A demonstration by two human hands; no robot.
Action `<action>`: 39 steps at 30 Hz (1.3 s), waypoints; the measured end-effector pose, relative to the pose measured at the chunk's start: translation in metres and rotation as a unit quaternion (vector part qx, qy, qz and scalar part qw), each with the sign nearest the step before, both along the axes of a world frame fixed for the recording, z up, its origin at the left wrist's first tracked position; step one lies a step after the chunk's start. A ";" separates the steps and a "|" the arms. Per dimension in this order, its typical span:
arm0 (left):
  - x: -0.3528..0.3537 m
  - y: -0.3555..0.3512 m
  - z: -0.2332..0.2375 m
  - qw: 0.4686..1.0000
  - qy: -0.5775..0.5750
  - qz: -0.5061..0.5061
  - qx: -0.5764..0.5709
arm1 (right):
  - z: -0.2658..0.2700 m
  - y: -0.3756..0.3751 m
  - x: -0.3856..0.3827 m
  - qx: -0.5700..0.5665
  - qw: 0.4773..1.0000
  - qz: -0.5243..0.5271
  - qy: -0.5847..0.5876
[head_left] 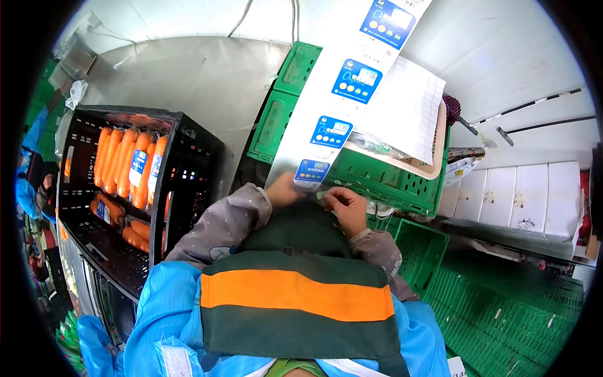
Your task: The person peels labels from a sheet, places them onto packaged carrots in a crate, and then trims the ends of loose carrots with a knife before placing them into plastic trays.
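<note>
A long strip of blue-and-white printed labels (341, 88) runs down from the top of the view to my hands. My left hand (284, 190) grips the strip's lower end from its left side, with some fingers hidden behind the paper. Just right of that end, my right hand (349, 209) is closed in a pinch. A small pale scrap (321, 195) shows by its fingertips, too small to name. Packed carrots (130, 164) in clear film with blue labels lie in a black crate (178, 188) to my left.
Green crates (383, 179) stand in front of me, bearing a pale tray (433, 168) with gridded paper (411, 110). More green crates (496, 320) are stacked low at right. White boxes (515, 198) line a shelf beyond. Another person's blue sleeve (26, 198) shows at far left.
</note>
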State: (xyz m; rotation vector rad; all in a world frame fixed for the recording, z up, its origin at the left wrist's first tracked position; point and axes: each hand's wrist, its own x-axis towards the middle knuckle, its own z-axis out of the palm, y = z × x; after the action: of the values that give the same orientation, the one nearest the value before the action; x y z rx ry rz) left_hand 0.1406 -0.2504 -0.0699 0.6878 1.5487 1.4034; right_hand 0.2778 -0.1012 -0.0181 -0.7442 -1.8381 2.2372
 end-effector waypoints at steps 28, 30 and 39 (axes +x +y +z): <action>-0.004 -0.021 -0.002 0.996 -0.065 0.000 0.055 | 0.061 0.029 -0.019 0.158 0.985 -0.045 0.044; -0.010 -0.020 0.013 1.000 -0.016 0.002 0.000 | 0.115 0.090 -0.047 0.198 0.970 -0.072 0.118; -0.020 -0.005 0.072 0.988 -0.111 0.103 -0.015 | 0.407 0.229 -0.238 0.227 0.920 -0.068 0.314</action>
State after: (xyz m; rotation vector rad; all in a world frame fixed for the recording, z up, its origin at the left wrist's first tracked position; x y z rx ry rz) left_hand 0.1203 -0.2551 0.0020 0.3458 1.4920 1.5485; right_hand 0.0395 0.1283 0.3889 -0.0474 -1.7769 1.5909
